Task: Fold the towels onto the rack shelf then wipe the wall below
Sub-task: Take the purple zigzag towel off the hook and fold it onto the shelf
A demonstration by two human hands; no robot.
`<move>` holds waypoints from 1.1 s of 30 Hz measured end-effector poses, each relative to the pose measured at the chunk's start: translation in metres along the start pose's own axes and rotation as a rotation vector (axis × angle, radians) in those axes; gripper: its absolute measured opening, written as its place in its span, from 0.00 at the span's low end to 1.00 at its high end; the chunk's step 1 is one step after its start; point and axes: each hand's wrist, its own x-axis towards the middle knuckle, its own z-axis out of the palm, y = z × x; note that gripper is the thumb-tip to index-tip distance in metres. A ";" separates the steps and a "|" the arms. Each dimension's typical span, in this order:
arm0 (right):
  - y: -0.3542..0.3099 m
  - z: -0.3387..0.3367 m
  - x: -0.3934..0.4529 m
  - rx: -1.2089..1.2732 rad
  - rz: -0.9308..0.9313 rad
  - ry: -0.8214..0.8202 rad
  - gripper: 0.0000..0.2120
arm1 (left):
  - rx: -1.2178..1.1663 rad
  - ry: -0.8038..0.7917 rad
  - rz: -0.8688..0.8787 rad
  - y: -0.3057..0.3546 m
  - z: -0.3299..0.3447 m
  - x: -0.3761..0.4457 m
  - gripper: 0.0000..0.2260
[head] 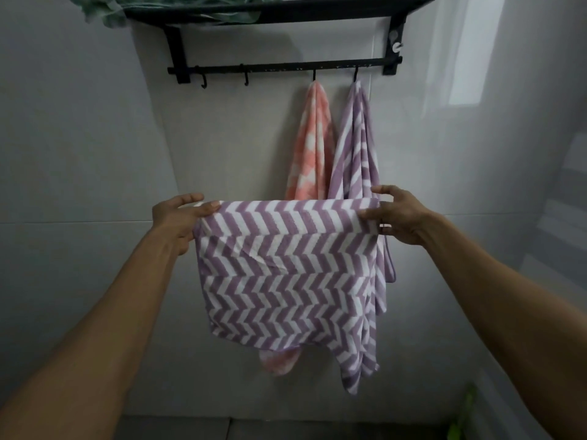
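Note:
A purple-and-white chevron towel (289, 274) hangs spread out in front of me, folded over along its top edge. My left hand (179, 217) pinches its upper left corner and my right hand (398, 215) pinches its upper right corner. Behind it, a pink-and-white towel (313, 144) and a second purple-striped towel (357, 144) hang from hooks on the black rack's rail (286, 68). The black rack shelf (279, 9) sits at the top, with a green towel (104, 9) lying on its left end and drooping over the edge.
Two bare hooks (224, 79) hang on the left part of the rail. Grey tiled wall (79, 138) surrounds the rack. A white suction hook (396, 46) sits by the right bracket. Something green (462, 420) stands at the lower right near the floor.

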 end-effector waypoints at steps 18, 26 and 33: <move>0.014 0.005 -0.004 0.009 -0.038 0.052 0.14 | 0.051 -0.166 -0.015 -0.004 -0.019 -0.005 0.25; 0.007 0.006 -0.012 -0.459 -0.114 0.005 0.23 | 0.257 -0.206 -0.003 -0.003 -0.026 0.000 0.35; 0.005 0.008 -0.010 -0.605 -0.102 -0.043 0.18 | 0.552 -0.196 0.046 -0.006 -0.020 -0.001 0.34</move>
